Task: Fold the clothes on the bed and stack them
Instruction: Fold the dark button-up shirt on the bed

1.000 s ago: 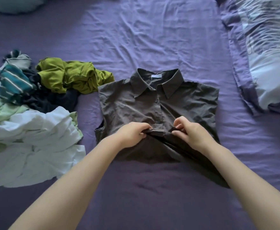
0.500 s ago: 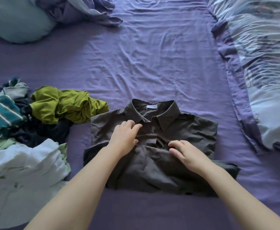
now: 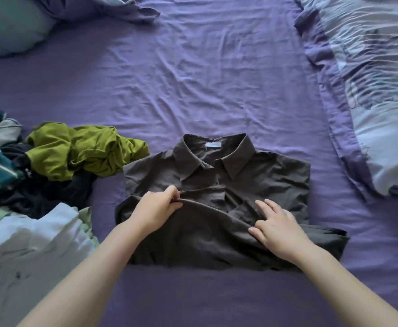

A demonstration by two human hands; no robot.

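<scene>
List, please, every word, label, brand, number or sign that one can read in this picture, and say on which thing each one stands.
No text can be read in this picture.
Neck label inside the collar of the dark grey shirt: a small pale tag; any print on it is too small and blurred to read.
The other clothes and the bedding show only stripes or patterns, no letters or numbers.

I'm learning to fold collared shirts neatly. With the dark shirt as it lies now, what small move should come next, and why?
Probably smooth the folded-up hem flat. The left hand pinches the hem edge of the dark shirt below the collar, the right hand rests flat on rumpled cloth, and a corner juts out at lower right.
</scene>
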